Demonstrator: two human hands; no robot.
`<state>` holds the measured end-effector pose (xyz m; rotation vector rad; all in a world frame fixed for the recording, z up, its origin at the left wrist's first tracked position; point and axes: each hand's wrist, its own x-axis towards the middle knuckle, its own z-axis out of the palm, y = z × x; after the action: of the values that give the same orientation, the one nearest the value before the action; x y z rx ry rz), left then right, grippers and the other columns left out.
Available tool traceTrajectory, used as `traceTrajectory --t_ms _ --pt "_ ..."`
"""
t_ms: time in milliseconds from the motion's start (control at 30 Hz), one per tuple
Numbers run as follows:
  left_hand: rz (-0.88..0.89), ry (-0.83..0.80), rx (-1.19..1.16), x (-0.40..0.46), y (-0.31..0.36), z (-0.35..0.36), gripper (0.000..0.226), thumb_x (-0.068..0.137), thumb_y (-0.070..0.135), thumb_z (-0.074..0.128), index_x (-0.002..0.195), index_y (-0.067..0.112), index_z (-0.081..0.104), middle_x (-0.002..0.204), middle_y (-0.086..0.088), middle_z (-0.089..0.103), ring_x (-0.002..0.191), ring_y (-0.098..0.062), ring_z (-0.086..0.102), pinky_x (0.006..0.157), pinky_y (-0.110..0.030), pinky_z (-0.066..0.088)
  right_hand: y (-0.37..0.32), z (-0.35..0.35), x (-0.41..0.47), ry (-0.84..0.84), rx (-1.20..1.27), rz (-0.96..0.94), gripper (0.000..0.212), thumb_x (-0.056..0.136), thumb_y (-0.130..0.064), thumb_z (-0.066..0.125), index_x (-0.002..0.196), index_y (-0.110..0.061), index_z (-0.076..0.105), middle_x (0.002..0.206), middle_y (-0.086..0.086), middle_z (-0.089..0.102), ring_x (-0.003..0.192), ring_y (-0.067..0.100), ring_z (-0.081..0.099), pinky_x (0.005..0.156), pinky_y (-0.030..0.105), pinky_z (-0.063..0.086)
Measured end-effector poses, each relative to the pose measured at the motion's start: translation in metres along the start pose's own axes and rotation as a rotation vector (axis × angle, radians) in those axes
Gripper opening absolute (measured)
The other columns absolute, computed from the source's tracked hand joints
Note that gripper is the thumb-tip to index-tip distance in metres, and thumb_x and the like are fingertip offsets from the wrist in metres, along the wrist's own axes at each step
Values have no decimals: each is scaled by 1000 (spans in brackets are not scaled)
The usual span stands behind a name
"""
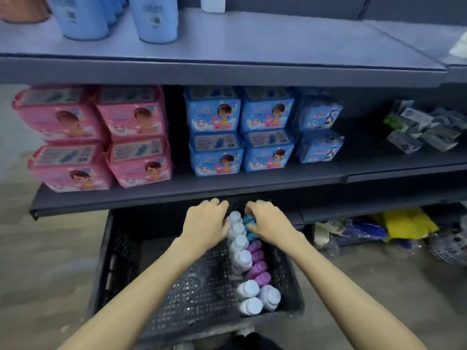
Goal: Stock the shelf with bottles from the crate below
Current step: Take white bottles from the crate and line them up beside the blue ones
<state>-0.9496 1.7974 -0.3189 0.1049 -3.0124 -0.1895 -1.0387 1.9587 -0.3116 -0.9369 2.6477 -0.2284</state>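
Observation:
A black mesh crate [118, 256] sits on the floor under the lowest shelf. Along its right side lie rows of bottles: white-capped ones [239, 245], purple ones [257, 263] and blue-capped ones [249, 224] at the far end. My left hand [207, 223] rests on the far white bottles, fingers curled over them. My right hand [267, 221] is curled over the blue-capped bottles. Whether either hand grips a bottle is hidden by the fingers. The top shelf [252, 41] carries tall light-blue bottles [156, 18] at its left.
The middle shelf [227, 188] holds stacked pink packs [136, 137] on the left, blue packs [240, 132] in the centre and grey sachets [424, 130] on the right. Yellow and blue bagged goods [394, 226] lie on the floor to the right of the crate.

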Motion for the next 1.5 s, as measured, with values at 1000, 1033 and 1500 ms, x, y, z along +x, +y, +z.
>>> traceTrajectory --t_ms 1000,1033,1500 --pt "-280 -600 -135 -92 34 133 28 91 35 49 111 16 51 116 -8 61 102 -34 62 79 -39 48 31 189 -32 -416 80 114 49 90 -7 54 137 -16 41 123 13 59 107 36 61 82 42 50" --pt "-281 -604 -135 -94 35 134 27 91 35 48 110 16 51 115 -8 61 101 -34 62 78 -39 48 31 190 -32 -413 87 130 48 90 -4 52 136 -15 41 122 13 59 107 36 61 81 42 50" --pt "-210 -578 -50 -84 7 128 27 91 35 49 111 17 53 115 -6 62 101 -31 63 79 -38 49 25 173 -17 -381 63 150 33 88 -4 55 120 -10 51 114 14 62 102 35 63 75 35 48"
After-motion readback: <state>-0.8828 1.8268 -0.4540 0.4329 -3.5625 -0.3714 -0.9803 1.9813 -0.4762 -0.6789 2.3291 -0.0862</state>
